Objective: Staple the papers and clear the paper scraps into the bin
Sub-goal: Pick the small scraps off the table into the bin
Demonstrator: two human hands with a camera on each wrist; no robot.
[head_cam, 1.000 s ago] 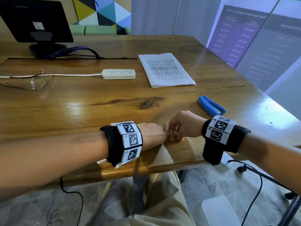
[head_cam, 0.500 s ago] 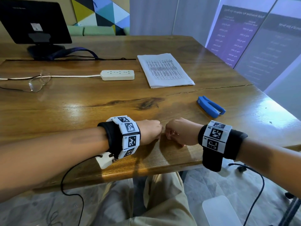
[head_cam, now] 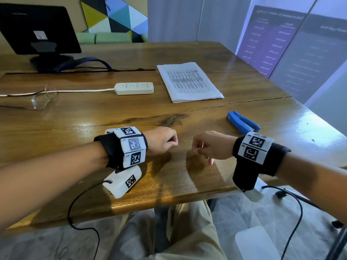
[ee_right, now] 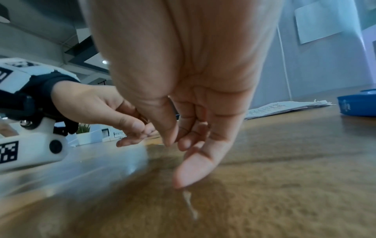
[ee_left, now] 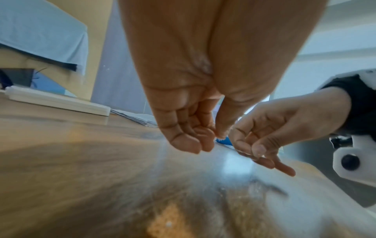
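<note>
My left hand (head_cam: 173, 142) and right hand (head_cam: 196, 149) hover close together over the front middle of the wooden table (head_cam: 93, 124), a small gap between them. The left hand (ee_left: 211, 141) has its fingers curled toward the thumb, and nothing shows in it. The right hand (ee_right: 175, 143) has thumb and forefinger drawn together, with the little finger pointing down at the tabletop. A small pale sliver, maybe a paper scrap (ee_right: 189, 204), lies just under that fingertip. The blue stapler (head_cam: 242, 122) lies to the right of my hands. The stack of printed papers (head_cam: 189, 81) sits further back.
A white power strip (head_cam: 134, 88) and its cord lie left of the papers. Glasses (head_cam: 43, 98) rest at the far left. A black monitor (head_cam: 37, 29) stands at the back left. The table's front edge is just below my wrists. No bin is in view.
The two hands were touching knuckle to knuckle on the table. They have drawn apart a little and risen slightly, the left wrist lifting off the surface.
</note>
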